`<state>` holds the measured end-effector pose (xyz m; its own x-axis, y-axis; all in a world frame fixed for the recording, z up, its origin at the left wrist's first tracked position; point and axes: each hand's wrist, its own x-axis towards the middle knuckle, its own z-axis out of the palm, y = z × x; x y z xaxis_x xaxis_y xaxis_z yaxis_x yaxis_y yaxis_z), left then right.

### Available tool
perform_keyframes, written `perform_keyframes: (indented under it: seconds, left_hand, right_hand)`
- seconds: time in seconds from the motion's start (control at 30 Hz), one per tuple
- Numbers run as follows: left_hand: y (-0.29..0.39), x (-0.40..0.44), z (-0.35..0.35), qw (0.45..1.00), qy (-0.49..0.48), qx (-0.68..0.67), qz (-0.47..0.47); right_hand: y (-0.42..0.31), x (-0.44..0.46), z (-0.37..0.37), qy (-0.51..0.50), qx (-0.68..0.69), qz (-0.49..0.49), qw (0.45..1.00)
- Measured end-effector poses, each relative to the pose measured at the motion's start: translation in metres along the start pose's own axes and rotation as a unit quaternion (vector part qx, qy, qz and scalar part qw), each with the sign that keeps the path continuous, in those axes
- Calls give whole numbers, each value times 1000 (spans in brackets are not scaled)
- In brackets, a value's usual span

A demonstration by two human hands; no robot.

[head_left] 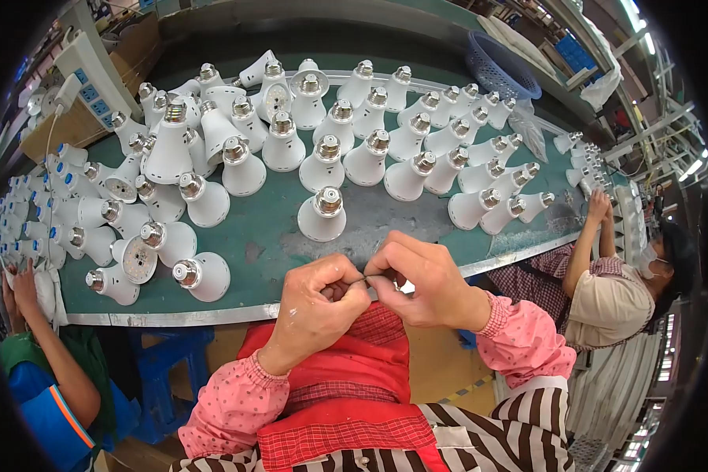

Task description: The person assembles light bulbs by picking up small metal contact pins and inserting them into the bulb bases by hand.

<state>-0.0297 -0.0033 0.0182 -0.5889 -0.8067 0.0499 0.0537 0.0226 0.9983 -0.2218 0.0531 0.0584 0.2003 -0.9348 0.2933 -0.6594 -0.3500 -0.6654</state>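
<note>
Over the table's front edge, my left hand (313, 305) and my right hand (426, 277) meet, fingertips pinched together. Something tiny and dark is between them, too small to name. The nearest light bulb (322, 216) stands upright on the green mat, a little beyond my hands. It has a white body and a silver screw cap. Many similar bulbs (283, 145) crowd the mat behind it. To the left, a few lie tilted, one (139, 261) showing its round LED board.
A power strip (94, 75) stands at the back left and a blue basket (502, 63) at the back right. A co-worker (617, 299) sits at the right, another person's arm (55, 338) reaches in at the left. A blue stool (165, 377) stands below the table.
</note>
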Motion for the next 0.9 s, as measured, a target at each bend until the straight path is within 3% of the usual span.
perform_keyframes:
  seconds: [0.23,0.43,0.53,0.63,0.73,0.9]
  left_hand:
    - [1,-1,-3,998,-14,-52,-31]
    - [1,-2,-7,1000,-3,14,16]
    - [-2,-3,-12,999,5,-36,-23]
    - [-3,-6,-15,999,-4,-36,-18]
    - [-5,-8,-11,997,-6,-71,-33]
    - [-2,-10,-11,999,-10,-36,-14]
  right_hand:
    - [0,2,-3,-24,209,159,964]
    - [2,-1,-3,-16,93,74,993]
    - [0,-11,-9,-43,121,140,982]
    - [-10,-15,-6,-107,82,119,984]
    - [-12,-15,4,8,144,179,973]
    - [-9,-15,13,2,202,181,963]
